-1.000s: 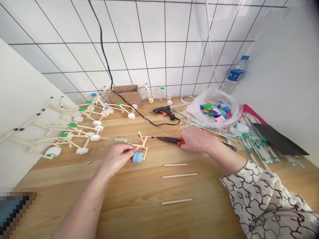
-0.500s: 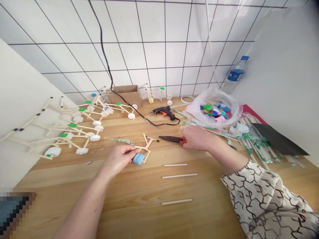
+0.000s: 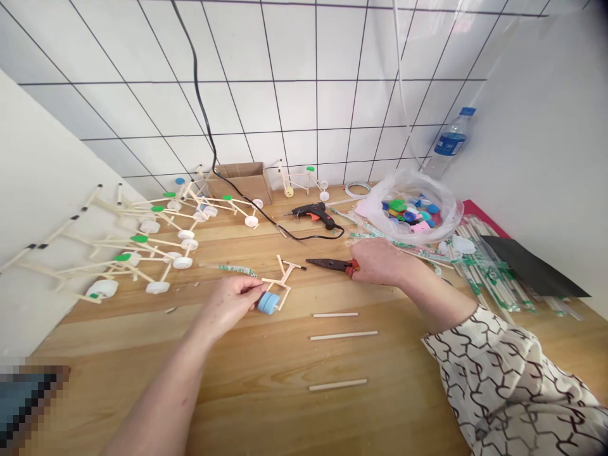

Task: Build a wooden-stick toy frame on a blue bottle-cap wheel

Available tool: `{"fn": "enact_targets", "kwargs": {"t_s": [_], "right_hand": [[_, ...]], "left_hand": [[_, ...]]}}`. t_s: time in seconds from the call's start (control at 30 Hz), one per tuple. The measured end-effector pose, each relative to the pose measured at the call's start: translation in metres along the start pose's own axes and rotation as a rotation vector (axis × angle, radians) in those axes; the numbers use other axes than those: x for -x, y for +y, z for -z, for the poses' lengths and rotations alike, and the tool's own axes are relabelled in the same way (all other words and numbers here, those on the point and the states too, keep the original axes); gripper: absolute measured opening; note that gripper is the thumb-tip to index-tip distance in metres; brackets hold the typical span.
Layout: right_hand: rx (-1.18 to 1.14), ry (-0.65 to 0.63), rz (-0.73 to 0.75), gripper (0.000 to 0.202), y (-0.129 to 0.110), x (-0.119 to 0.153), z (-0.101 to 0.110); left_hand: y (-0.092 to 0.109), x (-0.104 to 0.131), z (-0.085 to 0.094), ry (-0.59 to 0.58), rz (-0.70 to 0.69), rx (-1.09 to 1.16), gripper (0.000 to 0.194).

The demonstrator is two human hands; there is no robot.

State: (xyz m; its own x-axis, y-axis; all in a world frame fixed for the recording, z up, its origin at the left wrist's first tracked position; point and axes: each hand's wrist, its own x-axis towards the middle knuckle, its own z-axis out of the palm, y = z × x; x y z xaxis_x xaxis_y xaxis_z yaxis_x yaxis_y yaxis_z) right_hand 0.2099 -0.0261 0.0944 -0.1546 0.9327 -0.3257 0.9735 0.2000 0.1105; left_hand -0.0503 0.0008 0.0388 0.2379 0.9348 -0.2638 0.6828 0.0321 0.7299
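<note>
My left hand (image 3: 236,299) is closed on a small frame of pale wooden sticks (image 3: 286,278), pinching it near its left end. Blue bottle caps (image 3: 268,303) are fixed at the frame's lower side, like a wheel, and one stick has a black tip. Wrapped round the red handles of a pair of long-nose pliers (image 3: 331,265) is my right hand (image 3: 375,261); the dark jaws point left towards the frame, apart from it. Several cut sticks, a short one (image 3: 335,315), a longer one (image 3: 344,335) and another (image 3: 338,384), lie on the wooden table in front.
Several stick models with white cap wheels (image 3: 156,287) crowd the left side. A hot glue gun (image 3: 313,214) with a black cord lies behind. At the back stand a cardboard box (image 3: 242,180), a bag of bottle caps (image 3: 375,212) and a bottle (image 3: 449,143). Packed sticks (image 3: 489,266) lie right.
The stick frame with the blue caps has shifted slightly right and turned a little in my left hand. My right hand and the pliers have barely moved.
</note>
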Motion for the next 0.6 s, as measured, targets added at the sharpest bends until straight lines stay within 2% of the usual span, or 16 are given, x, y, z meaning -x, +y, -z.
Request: {"fn": "enact_targets", "kwargs": {"t_s": [0.17, 0.3, 0.43, 0.6], "right_hand": [[-0.021, 0.004, -0.037, 0.032, 0.000, 0.004, 0.006], [-0.073, 0.082, -0.038, 0.027, -0.003, 0.011, 0.012], [-0.143, 0.044, 0.098, 0.017, -0.012, 0.020, 0.014], [-0.143, -0.018, 0.257, 0.017, -0.028, 0.028, 0.008]], "left_hand": [[0.003, 0.001, 0.001, 0.016, 0.010, -0.021, 0.032], [0.007, 0.004, 0.003, 0.073, -0.002, -0.042, 0.030], [0.010, 0.007, 0.004, 0.186, -0.008, -0.039, 0.028], [0.010, 0.011, 0.006, 0.359, -0.054, 0.059, 0.025]]}}
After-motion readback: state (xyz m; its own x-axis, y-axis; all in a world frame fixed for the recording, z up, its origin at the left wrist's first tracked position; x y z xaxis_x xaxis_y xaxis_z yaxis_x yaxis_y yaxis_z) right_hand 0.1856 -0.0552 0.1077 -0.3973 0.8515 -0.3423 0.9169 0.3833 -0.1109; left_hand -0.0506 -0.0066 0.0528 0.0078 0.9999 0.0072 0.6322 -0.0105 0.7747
